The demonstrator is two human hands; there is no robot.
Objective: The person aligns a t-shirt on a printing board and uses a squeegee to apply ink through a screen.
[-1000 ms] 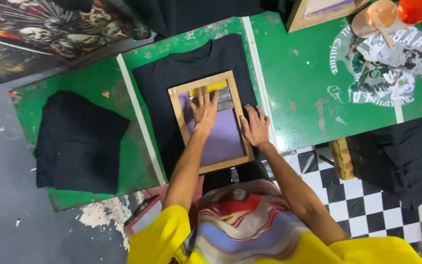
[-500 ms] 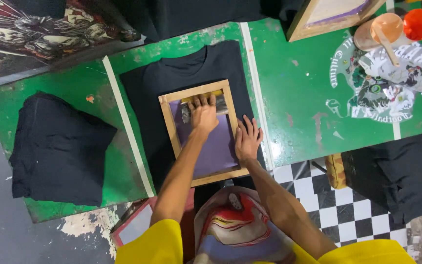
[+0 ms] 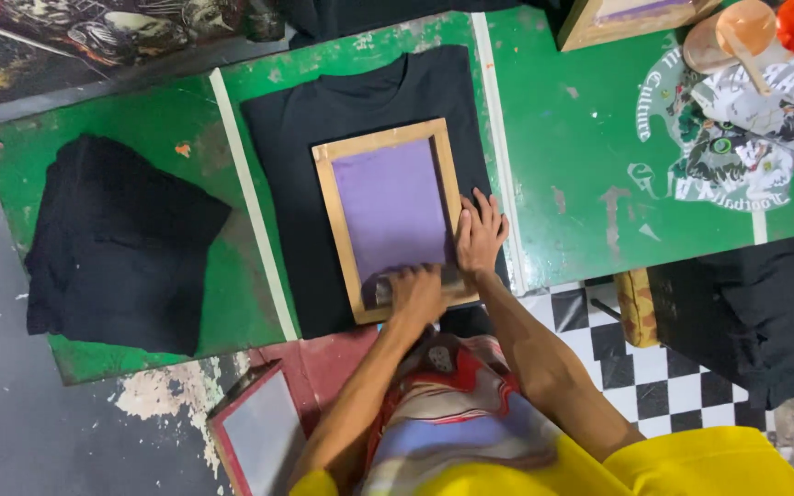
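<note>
Green worktable (image 3: pixel 590 138), paint-scuffed. Left hand (image 3: pixel 415 292) closed on squeegee (image 3: pixel 388 287) at near end of wooden screen frame (image 3: pixel 395 216). Right hand (image 3: pixel 480 234) flat, fingers spread, pressing frame's right rail. Frame sits on black T-shirt (image 3: pixel 360 101). Folded black shirts (image 3: pixel 121 243) well left.

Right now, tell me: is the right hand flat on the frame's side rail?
Yes: the right hand lies flat on the wooden screen frame's right rail.
</note>
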